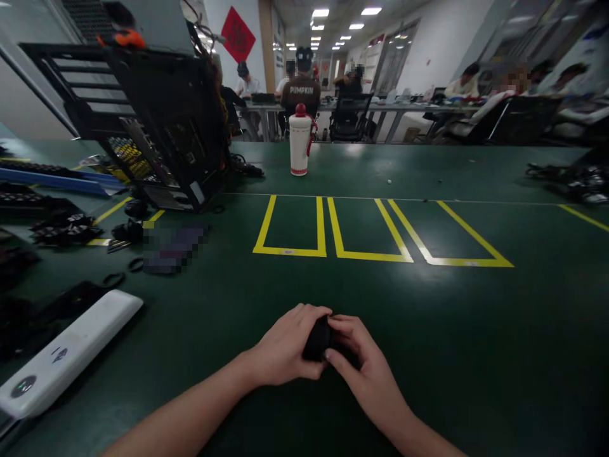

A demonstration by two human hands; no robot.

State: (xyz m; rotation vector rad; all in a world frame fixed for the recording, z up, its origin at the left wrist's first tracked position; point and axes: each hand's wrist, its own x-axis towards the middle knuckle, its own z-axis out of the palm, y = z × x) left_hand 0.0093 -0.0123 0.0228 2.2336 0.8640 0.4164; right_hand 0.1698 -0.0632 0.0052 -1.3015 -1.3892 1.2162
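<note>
We had both bare forearms reaching in from the bottom edge and converging near the middle of the view. Our left hand (285,349) lay palm down, knuckles up, its fingers curled over toward the right and its thumb tucked underneath. Our right hand (364,365) met it from the other side, fingers bent inward, thumb pointing back toward the left hand. The fingertips of both hands touched, closed together around something small and dark held between them.
</note>
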